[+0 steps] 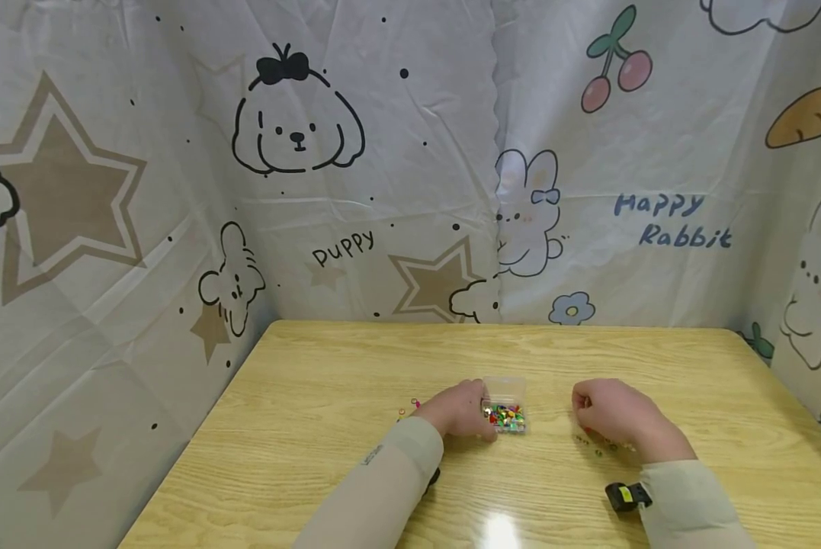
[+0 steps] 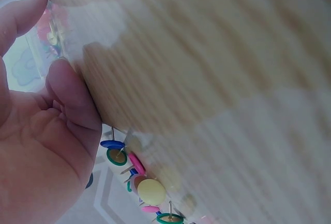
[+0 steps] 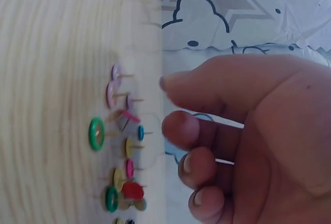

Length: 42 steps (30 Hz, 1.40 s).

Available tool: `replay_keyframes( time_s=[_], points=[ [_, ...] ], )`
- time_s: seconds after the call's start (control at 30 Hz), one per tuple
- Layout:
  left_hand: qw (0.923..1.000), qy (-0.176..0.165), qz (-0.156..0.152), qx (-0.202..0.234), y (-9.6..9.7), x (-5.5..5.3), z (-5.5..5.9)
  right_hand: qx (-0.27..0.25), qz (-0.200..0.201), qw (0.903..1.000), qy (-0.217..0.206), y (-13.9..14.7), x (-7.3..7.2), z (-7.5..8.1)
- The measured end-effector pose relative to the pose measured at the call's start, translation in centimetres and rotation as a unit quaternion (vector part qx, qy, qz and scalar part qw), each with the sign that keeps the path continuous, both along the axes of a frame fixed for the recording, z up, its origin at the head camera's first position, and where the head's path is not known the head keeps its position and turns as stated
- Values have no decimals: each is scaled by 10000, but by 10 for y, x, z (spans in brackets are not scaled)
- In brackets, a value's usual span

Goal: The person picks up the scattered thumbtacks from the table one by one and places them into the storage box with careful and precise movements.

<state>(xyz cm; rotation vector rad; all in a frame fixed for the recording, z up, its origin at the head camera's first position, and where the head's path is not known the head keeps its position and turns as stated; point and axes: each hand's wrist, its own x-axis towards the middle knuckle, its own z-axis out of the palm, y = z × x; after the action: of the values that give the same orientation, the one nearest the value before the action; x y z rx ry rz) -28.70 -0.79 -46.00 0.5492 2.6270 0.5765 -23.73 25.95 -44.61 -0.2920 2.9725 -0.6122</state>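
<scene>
A small clear plastic box (image 1: 505, 390) stands on the table with its lid raised, holding many coloured thumbtacks (image 1: 508, 418). My left hand (image 1: 461, 409) grips the box at its left side, thumb and fingers at its edges. Beside that hand in the left wrist view lie loose thumbtacks (image 2: 151, 192), blue, green, pink and cream. Over to the right, my right hand (image 1: 616, 408) hovers by another scatter of thumbtacks (image 3: 96, 133), several with points upward. Its fingers are loosely bent, thumb and forefinger apart, and nothing shows between them.
The wooden table (image 1: 355, 358) reaches back to a patterned cloth (image 1: 410, 152) hanging behind and at both sides. A black wrist device (image 1: 626, 496) sits at the right sleeve. More loose tacks (image 1: 415, 402) lie left of the left hand.
</scene>
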Motion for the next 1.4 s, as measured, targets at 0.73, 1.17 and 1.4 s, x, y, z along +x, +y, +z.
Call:
replay_keyframes(
  time_s=[0.73, 1.17, 1.4],
  points=[
    [9998, -23, -68, 159, 0, 0, 0, -140, 752, 9951, 624, -67, -2, -8],
    [10000, 49, -29, 50, 1, -1, -1, -30, 441, 9980, 445, -40, 1, 8],
    [10000, 41, -45, 26, 2, -1, -2, -58, -2, 9997, -245, -12, 5, 14]
  ],
)
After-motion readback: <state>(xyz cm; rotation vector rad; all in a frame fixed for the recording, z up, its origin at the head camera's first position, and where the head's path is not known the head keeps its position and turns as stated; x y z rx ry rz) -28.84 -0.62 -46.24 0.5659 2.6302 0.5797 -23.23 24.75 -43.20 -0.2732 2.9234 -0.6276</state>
